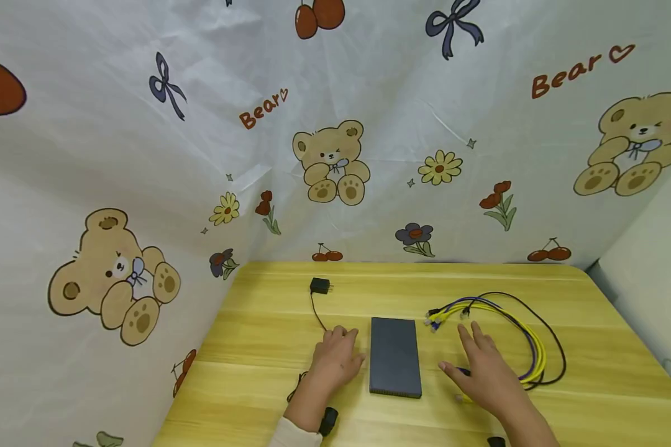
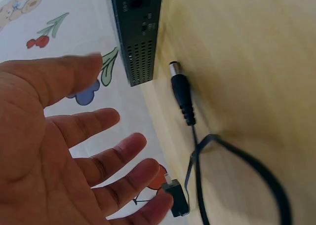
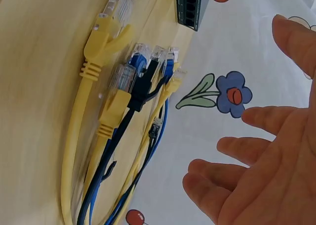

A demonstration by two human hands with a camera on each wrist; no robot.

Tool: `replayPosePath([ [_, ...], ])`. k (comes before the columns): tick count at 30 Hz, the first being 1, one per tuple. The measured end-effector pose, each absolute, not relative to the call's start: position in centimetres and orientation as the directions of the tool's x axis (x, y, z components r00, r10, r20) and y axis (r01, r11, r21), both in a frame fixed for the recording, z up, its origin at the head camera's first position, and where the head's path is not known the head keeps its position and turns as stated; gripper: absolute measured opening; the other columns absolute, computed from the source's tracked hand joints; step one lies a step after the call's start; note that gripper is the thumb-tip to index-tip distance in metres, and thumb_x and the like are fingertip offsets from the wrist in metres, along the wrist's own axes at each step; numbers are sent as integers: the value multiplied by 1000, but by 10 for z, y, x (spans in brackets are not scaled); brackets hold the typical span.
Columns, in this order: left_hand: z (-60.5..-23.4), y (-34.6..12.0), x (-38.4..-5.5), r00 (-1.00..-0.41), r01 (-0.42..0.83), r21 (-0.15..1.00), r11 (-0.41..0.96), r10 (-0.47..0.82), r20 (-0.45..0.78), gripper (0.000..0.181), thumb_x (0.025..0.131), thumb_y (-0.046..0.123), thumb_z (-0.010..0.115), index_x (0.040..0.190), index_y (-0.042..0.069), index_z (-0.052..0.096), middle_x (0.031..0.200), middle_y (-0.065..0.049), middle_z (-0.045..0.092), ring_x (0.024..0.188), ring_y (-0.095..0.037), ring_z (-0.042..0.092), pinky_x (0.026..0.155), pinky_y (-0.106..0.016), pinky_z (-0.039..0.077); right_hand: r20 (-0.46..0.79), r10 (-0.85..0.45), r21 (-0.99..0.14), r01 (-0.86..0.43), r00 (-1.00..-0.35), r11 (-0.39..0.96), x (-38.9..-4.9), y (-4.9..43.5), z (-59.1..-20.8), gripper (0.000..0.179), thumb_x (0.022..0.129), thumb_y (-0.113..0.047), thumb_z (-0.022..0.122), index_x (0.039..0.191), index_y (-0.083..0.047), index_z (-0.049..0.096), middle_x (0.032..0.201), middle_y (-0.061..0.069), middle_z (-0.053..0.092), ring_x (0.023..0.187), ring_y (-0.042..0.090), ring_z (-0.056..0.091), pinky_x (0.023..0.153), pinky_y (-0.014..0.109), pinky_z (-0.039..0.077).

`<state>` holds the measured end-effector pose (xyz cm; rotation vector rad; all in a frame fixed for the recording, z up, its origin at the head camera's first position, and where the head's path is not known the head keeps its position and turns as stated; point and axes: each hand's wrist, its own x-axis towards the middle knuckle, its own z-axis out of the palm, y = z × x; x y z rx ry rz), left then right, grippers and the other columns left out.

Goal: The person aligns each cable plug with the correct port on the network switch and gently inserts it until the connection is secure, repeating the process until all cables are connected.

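A dark, flat network switch [image 1: 394, 357] lies on the table between both hands. My left hand [image 1: 335, 357] hovers left of it, fingers spread and holding nothing. In the left wrist view the switch's vented end [image 2: 139, 57] has a round power socket, and a power cord's barrel plug [image 2: 181, 94] lies on the wood nearby. To the right, my right hand [image 1: 489, 375] is held above the wood with its fingers extended, touching nothing visible. Beside it lies a looped bundle of yellow, blue and black Ethernet cables [image 1: 538, 360]; their clear connectors [image 3: 118, 77] show in the right wrist view.
A black power adapter [image 1: 320, 285] sits at the back left, its cord running toward the left hand. Behind the wooden table [image 1: 268, 310] hangs a white cloth [image 1: 391, 118] printed with bears and flowers, which also covers the left side.
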<state>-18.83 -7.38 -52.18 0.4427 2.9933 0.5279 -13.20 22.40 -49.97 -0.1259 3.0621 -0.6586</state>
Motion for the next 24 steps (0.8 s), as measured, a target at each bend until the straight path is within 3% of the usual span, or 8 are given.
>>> replayPosePath([
  [9, -530, -77, -188, -952, 262, 319, 911, 299, -71, 42, 92, 29, 72, 130, 12, 65, 119, -10, 58, 108, -30, 55, 80, -47, 50, -12, -80, -427, -68, -997, 902, -133, 220, -500, 102, 88, -71, 55, 155, 2, 28, 158, 35, 16, 137, 63, 23, 94, 73, 36],
  [18, -536, -79, -190, -941, 283, 330, 901, 328, -88, 30, 91, 19, 74, 120, 15, 68, 109, -5, 57, 97, -24, 53, 66, -34, 48, -3, -83, -441, -73, -997, 894, -136, 218, -500, 100, 90, -71, 52, 156, 0, 26, 159, 33, 15, 138, 60, 24, 98, 72, 35],
  [24, -536, -81, -187, -936, 269, 331, 905, 326, -130, 22, 93, 15, 71, 114, 15, 70, 102, -2, 62, 98, -25, 59, 74, -36, 52, -2, -85, -460, -74, -996, 885, -134, 215, -502, 95, 93, -62, 58, 157, 0, 25, 160, 32, 15, 140, 57, 25, 99, 70, 36],
])
